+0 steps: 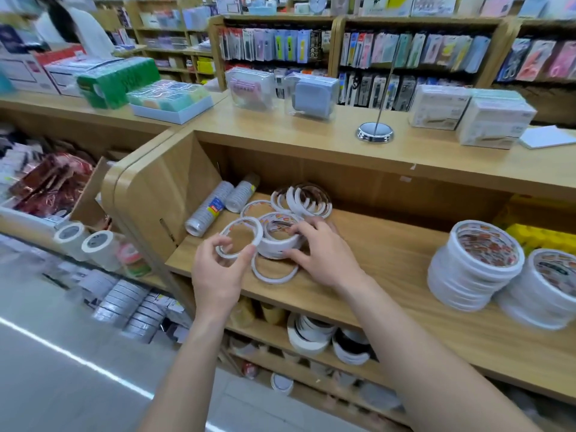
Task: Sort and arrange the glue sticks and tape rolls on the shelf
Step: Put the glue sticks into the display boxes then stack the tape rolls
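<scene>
One thin tape ring [240,222] pinched in left fingers [215,244], right fingers [307,227] gripping tape stack [278,245], labels [278,225] blurred

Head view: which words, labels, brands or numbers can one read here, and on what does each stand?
No text can be read for certain.
Blue, red and yellow label on the tape sleeve: too small.
Red print inside the stacked tape rolls: blurred.
Print on the green boxes: blurred.
Print on the white boxes: too small.
Print on the hanging packs: blurred.
</scene>
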### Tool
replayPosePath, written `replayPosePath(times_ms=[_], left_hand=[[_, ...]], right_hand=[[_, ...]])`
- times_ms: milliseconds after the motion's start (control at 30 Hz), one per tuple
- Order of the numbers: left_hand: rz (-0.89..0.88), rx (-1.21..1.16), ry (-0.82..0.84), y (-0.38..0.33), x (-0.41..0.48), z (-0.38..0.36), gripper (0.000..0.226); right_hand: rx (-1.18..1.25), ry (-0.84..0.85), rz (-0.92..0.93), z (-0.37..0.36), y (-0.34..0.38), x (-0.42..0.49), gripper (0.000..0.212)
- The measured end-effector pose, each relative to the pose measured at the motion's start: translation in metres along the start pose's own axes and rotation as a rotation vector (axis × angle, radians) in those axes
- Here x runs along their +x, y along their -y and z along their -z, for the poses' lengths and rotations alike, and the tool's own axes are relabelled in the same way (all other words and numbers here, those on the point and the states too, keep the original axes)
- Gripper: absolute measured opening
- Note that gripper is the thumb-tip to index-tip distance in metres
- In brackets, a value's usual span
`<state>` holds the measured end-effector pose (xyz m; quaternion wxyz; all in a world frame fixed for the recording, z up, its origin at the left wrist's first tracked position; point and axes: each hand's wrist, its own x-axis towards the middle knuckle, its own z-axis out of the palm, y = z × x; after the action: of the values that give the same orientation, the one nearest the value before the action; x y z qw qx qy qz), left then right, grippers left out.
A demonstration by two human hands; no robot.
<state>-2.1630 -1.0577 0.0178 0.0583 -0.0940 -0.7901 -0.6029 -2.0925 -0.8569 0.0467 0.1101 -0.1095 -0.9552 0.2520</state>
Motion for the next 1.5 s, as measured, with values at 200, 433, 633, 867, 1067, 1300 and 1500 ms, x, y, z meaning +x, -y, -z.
replayPosePath(times_ms=[200,433,633,867,1067,1300,1500], left_hand=[[0.002,0.127,0.103,0.003,-0.018,-0.004,0.036],[-0.154,0.271,0.249,-0.005,-0.024,-0.023,0.049],[-0.173,0.242,0.381,-0.012,-0.025,-0.029,0.052],[-0.101,0.421,0.123,-0.001,-0.018,-0.007,0.052],[-0.086,0.516,0.130,0.012,-0.011,-0.002,0.046],[-0.101,0.500,0.131,0.015,-0.011,0.004,0.040],[-0.093,0.474,0.142,0.010,-0.018,0.000,0.037]], right_hand=[[0.185,-0.317,-0.079,0.010,-0.018,-0.033,0.031],[-0.043,-0.295,-0.483,0.021,-0.047,-0.078,0.029],[-0.096,-0.233,-0.370,0.025,-0.040,-0.074,0.047],[-0.126,0.073,-0.225,0.014,-0.019,-0.024,0.060],[-0.100,-0.043,-0.188,0.008,-0.012,-0.015,0.051],[-0.028,-0.008,-0.234,0.003,-0.009,-0.005,0.052],[0.163,-0.122,-0.252,0.011,-0.017,-0.013,0.046]])
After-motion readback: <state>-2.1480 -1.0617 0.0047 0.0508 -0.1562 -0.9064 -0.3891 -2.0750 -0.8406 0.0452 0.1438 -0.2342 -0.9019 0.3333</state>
